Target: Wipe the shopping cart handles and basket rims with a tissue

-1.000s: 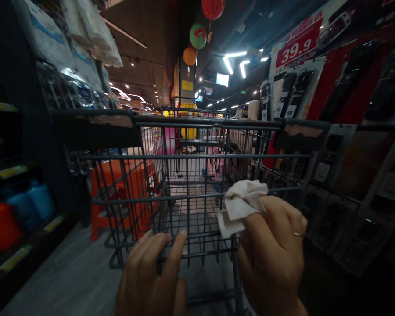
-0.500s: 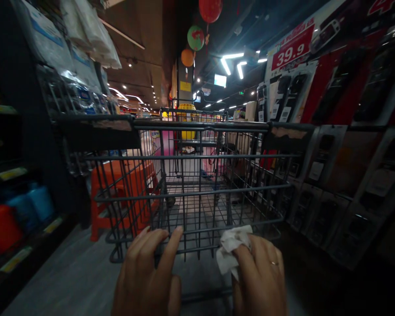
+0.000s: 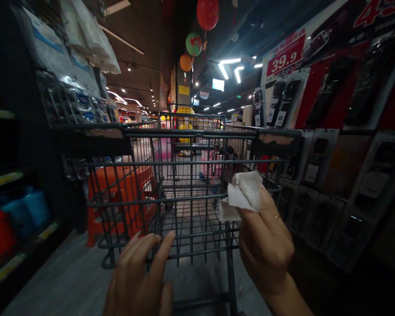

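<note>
A dark wire shopping cart [image 3: 193, 202] stands right in front of me, its long push handle [image 3: 191, 133] running across the middle of the view. In my right hand [image 3: 266, 237] is a crumpled white tissue [image 3: 245, 193], pinched between thumb and fingers and held up against the right part of the cart's rear wires. A thin ring shows on one finger. Lower down, my left hand [image 3: 141, 267] has its fingers apart, the tips near the cart's lower rear wires. Whether they touch the wire I cannot tell.
An orange plastic stool [image 3: 118, 180] stands left of the cart. Packaged goods hang on a rack [image 3: 322, 166] close on the right. Blue and orange containers [image 3: 36, 204] line a low shelf at left. Beyond the cart are a yellow figure [image 3: 185, 131] and hanging balloons.
My right hand has risen with the tissue from the low wires to the upper right of the cart's rear. The left hand stays low; the view has shifted slightly.
</note>
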A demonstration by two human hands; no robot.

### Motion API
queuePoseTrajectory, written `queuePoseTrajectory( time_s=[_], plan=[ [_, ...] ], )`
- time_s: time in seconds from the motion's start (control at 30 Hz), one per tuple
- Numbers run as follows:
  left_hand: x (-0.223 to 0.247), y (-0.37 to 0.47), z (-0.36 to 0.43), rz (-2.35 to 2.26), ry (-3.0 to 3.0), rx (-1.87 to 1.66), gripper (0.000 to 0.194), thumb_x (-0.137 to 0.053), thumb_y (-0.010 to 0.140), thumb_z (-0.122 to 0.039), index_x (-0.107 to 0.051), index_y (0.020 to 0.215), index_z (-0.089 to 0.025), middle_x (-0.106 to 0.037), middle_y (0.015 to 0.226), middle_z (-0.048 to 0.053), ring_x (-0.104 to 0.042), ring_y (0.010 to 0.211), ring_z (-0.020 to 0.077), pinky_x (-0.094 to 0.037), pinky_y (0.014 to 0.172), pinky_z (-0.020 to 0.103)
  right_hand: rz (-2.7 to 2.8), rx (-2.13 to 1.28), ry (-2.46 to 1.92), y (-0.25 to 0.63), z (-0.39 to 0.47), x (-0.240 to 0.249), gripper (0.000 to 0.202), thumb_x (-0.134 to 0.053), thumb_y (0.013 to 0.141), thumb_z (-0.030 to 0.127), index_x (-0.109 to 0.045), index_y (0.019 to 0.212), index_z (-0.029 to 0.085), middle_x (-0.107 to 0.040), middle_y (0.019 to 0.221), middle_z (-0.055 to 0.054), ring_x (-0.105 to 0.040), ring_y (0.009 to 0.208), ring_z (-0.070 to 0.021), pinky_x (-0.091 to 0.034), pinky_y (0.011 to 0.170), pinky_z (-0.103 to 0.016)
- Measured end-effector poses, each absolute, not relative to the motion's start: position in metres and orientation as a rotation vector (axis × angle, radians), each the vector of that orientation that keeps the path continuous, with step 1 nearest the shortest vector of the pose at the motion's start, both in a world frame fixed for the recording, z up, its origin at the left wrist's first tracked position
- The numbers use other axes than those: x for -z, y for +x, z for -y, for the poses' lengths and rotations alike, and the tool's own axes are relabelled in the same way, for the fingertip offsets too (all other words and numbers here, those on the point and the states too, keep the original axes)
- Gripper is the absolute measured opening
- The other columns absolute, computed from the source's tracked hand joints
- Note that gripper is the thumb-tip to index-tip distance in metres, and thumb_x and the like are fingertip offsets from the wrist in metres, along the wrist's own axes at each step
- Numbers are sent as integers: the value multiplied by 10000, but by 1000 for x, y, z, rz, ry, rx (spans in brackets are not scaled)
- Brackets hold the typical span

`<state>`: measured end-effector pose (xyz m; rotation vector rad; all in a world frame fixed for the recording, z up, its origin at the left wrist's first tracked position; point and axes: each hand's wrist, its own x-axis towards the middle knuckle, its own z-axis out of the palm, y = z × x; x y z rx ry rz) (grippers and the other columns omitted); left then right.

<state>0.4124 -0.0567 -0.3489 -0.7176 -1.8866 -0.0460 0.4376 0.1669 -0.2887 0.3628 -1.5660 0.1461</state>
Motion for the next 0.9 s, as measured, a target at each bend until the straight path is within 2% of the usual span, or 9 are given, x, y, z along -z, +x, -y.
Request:
queuePoseTrajectory(
  time_s=[0.13,0.47,0.63,0.8,0.9],
  plan=[
    [349,413,58,1873,-721,39,552,-483,751,-108,-450,1301,-127,-483,1144,144,-477,1134,305,-437,940,442,1555,-168,372,439,-165,311,350,-498,897,14,-636,1211,83,-633,1268,-207,-524,1294,-299,-485,1052,-479],
    [351,411,59,1875,-705,40,576,-492,754,-131,-436,1328,-144,-496,1153,148,-492,1140,318,-451,924,449,1642,-199,482,450,-163,344,285,-459,934,65,-678,1115,73,-701,1158,-166,-542,1276,-255,-522,1019,-421],
    [351,412,59,1905,-687,43,569,-492,759,-136,-442,1326,-161,-500,1165,145,-497,1150,318,-469,917,451,1693,-255,484,458,-161,357,308,-441,924,65,-695,1094,105,-713,1144,-142,-592,1221,-242,-575,944,-356],
    [349,412,58,1875,-693,73,546,-468,769,-136,-451,1314,-167,-511,1134,135,-514,1112,306,-469,905,447,1593,-397,251,476,-153,360,385,-407,917,60,-705,1124,189,-745,1045,-73,-693,1034,-208,-617,782,-290],
    [348,412,57,1859,-698,69,545,-469,771,-132,-447,1316,-162,-509,1133,139,-508,1111,310,-457,905,444,1562,-388,65,493,-158,342,397,-418,927,93,-710,1148,244,-724,1102,-41,-698,1003,-217,-609,769,-313]
  ],
)
